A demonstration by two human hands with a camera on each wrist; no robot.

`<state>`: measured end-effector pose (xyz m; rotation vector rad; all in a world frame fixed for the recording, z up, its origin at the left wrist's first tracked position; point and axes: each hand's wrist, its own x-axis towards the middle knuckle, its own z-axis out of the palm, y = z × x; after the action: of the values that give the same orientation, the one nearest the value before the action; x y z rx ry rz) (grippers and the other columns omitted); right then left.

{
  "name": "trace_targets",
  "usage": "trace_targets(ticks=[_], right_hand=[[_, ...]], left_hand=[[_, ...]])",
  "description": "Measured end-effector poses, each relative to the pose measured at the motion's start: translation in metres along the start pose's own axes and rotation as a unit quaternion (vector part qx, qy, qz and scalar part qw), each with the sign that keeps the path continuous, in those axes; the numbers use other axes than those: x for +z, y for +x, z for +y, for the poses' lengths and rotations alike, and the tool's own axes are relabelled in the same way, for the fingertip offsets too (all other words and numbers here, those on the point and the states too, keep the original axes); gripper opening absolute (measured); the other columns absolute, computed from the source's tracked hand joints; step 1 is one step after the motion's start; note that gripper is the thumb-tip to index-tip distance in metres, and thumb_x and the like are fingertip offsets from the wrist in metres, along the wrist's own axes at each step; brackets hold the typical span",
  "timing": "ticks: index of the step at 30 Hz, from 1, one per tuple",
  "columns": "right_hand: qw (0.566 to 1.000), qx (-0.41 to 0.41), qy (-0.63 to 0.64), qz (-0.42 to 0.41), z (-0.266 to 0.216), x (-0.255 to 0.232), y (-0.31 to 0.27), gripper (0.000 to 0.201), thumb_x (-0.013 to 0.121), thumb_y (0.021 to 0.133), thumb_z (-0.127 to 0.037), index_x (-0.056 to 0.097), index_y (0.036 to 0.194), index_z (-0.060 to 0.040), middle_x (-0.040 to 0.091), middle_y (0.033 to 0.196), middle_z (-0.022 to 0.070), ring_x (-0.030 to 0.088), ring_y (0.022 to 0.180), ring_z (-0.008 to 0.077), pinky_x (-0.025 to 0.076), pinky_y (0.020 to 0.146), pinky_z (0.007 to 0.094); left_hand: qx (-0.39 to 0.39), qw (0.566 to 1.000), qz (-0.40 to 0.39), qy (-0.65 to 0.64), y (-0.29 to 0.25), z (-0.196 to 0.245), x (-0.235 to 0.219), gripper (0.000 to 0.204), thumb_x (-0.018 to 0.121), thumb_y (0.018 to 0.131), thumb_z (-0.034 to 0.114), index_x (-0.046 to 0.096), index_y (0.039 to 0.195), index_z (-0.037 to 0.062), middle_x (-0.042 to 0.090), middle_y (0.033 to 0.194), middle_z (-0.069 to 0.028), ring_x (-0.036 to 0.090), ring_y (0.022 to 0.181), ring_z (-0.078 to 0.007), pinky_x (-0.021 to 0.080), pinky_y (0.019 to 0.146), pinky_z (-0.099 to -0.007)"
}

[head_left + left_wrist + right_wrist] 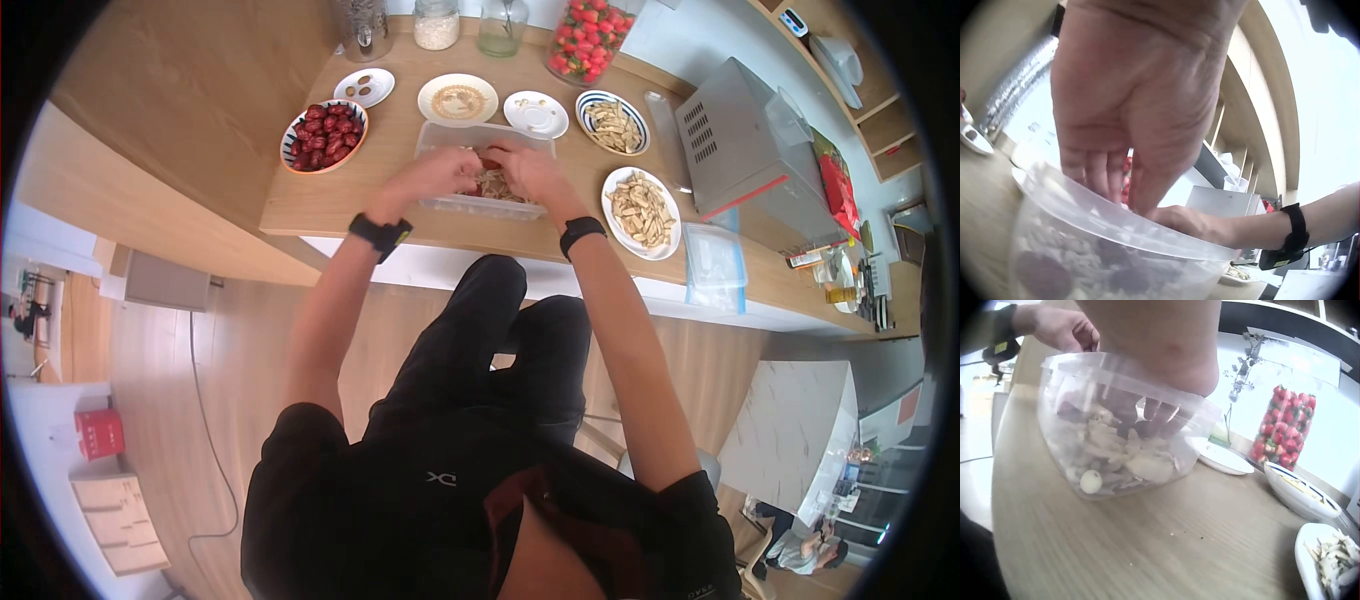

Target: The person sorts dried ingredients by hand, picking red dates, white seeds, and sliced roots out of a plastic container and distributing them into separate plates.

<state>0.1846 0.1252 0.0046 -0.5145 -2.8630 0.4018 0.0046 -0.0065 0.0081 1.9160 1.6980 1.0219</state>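
A clear plastic container [486, 208] stands on the counter near its front edge. Pale dried slices [1129, 456] lie inside it, with dark red pieces [1044, 275] among them. My left hand [440, 172] reaches over the container's left side; in the left wrist view its fingers point down behind the rim. From the right, my right hand [530, 172] dips in, fingers bent downward close to the left ones. The fingertips of both hands are hidden among the contents and by the container wall, so I cannot tell what they hold.
Left of the container is a bowl of red dates [326, 138]. Small plates [536, 114] and a larger plate [458, 98] line the back. To the right are a striped bowl [612, 122] and a white plate [641, 212] of pale slices, a zip bag [715, 268] and a microwave [745, 140].
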Motion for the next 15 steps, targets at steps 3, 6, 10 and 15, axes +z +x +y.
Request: trace_targets(ticks=[3,6,10,15], right_hand=[[0.998,-0.031,-0.046,-0.034,0.009,0.006,0.000,0.035,0.060,0.083,-0.009,0.063,0.117,-0.0191,0.062,0.118,0.0081,0.060,0.113,0.0284,0.051,0.088,0.0441],[0.998,0.013,-0.056,-0.020,0.009,0.006,-0.002,0.034,0.062,0.084,-0.014,0.064,0.118,-0.0182,0.062,0.117,0.0095,0.060,0.111,0.0272,0.050,0.090,0.0446],[0.996,0.022,-0.038,-0.072,0.010,0.002,0.005,0.028,0.066,0.082,-0.019,0.065,0.109,-0.0124,0.066,0.107,0.0135,0.063,0.099,0.0318,0.052,0.083,0.0441],[0.999,0.020,0.007,-0.042,0.009,0.001,0.004,0.022,0.068,0.080,-0.020,0.066,0.099,-0.0092,0.069,0.092,0.0149,0.066,0.088,0.0340,0.052,0.077,0.0455]], left_hand=[[-0.082,0.970,-0.228,-0.005,0.016,-0.004,0.013,0.025,0.068,0.083,0.007,0.064,0.107,0.0003,0.068,0.093,-0.0098,0.066,0.086,-0.0204,0.052,0.076,-0.0310],[-0.068,0.965,-0.252,-0.038,0.019,-0.016,0.018,0.024,0.070,0.080,0.006,0.065,0.103,0.0007,0.068,0.091,-0.0085,0.065,0.085,-0.0187,0.052,0.075,-0.0302],[-0.041,0.986,-0.158,-0.031,0.012,-0.015,0.018,0.025,0.066,0.077,-0.004,0.061,0.101,0.0032,0.063,0.088,-0.0063,0.060,0.082,-0.0152,0.050,0.074,-0.0294],[-0.042,0.996,0.004,-0.077,0.003,-0.004,0.010,0.028,0.059,0.077,-0.008,0.057,0.101,0.0053,0.057,0.086,-0.0050,0.056,0.080,-0.0141,0.048,0.074,-0.0296]])
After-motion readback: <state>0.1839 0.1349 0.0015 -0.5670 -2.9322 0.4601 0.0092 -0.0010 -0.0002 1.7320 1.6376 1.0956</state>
